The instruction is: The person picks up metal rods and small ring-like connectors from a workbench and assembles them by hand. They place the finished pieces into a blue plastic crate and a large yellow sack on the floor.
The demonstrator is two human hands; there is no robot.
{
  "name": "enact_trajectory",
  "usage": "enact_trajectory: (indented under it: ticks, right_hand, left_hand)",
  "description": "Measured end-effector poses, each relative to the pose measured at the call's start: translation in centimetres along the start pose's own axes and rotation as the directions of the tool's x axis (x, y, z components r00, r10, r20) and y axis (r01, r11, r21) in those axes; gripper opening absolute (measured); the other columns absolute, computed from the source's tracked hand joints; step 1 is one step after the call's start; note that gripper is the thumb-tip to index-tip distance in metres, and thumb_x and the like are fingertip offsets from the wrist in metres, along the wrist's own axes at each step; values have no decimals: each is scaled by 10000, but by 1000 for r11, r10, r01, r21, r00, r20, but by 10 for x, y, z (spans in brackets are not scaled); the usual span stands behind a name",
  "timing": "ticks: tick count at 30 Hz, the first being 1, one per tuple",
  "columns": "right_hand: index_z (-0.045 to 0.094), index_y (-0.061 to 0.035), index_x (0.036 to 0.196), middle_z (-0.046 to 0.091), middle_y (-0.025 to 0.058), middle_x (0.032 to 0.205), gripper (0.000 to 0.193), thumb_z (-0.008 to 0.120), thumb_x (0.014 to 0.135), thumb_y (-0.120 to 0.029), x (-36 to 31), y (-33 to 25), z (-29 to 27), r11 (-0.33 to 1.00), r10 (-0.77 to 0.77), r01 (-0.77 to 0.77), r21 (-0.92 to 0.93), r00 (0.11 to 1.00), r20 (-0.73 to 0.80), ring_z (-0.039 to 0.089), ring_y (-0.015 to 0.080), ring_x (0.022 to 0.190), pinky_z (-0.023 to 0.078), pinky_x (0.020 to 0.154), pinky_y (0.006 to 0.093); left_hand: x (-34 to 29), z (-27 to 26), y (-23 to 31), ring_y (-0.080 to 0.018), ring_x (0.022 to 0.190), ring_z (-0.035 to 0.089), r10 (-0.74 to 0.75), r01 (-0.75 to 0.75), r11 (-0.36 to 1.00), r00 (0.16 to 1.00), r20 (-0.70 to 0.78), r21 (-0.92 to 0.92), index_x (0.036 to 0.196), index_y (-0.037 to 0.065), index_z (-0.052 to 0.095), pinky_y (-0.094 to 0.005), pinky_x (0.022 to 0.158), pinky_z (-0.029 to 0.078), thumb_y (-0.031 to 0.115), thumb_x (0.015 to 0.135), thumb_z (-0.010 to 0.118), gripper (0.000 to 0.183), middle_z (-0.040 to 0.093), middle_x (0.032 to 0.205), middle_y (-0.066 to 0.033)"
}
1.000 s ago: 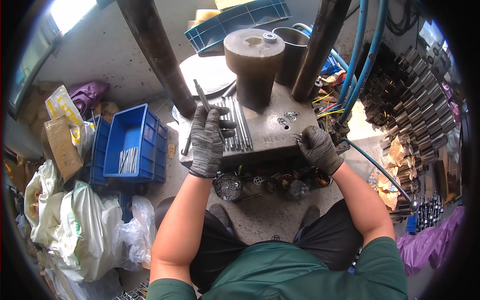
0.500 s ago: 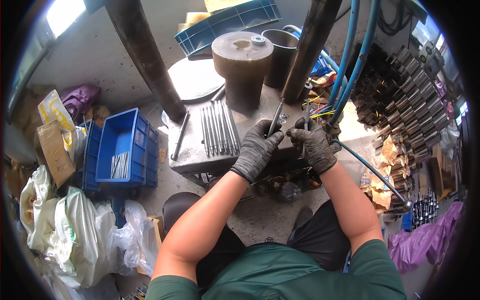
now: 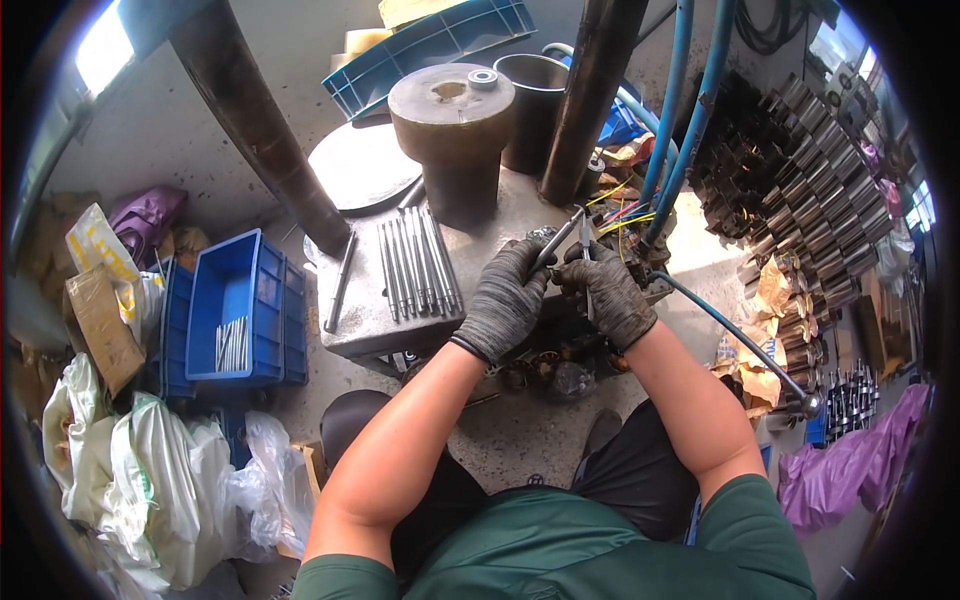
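Note:
My gloved left hand point(image 3: 505, 295) is closed around a metal rod point(image 3: 562, 234), which slants up and to the right from the fist. My gloved right hand point(image 3: 613, 293) grips a slim metal tool point(image 3: 585, 232) that looks like pliers, its narrow tip beside the rod's upper end. Fingers hide much of the tool, so whether it touches the rod I cannot tell. Small shiny rings point(image 3: 543, 234) lie behind my left hand, partly covered. Left of it, several similar rods point(image 3: 415, 265) lie side by side on the metal worktable point(image 3: 365, 310); a single rod point(image 3: 340, 283) lies apart.
A thick round metal block point(image 3: 450, 125) with a bearing point(image 3: 482, 78) on top rises from the table between two dark posts point(image 3: 265, 130). A blue crate point(image 3: 235, 310) holding rods stands at left. Blue hoses point(image 3: 690, 110) and stacked metal tubes point(image 3: 820, 170) are at right.
The rod has tilted further to the right, and its upper end now meets the tool's tip in view. My two hands are closer together. The whole view has shifted slightly.

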State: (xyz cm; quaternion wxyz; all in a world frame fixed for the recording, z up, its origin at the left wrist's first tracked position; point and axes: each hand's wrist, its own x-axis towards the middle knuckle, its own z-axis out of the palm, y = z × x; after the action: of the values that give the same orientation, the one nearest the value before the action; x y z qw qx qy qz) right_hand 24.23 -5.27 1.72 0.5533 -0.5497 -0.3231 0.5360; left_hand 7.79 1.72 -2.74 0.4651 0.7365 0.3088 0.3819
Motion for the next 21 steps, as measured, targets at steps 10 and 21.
enact_trajectory:
  ticks: [10,21]
  right_hand:
    - [595,-44,987,642,61,782,201,709,824,-12,1,0,0,973,130,-130,191,991,12,619,159,666,515,611,281]
    - [584,-46,1021,640,65,795,240,695,808,-28,13,1,2,996,-12,14,-93,1000,28,598,150,666,498,601,285]
  left_hand:
    - [1,-10,19,-112,749,607,-306,324,920,945,113,-222,1070,18,663,-279,702,515,89,990,635,112,667,853,-40]
    - [2,-6,7,-191,711,646,-145,142,987,989,-28,-78,1047,14,638,-342,685,535,72,963,650,102,675,827,-88]
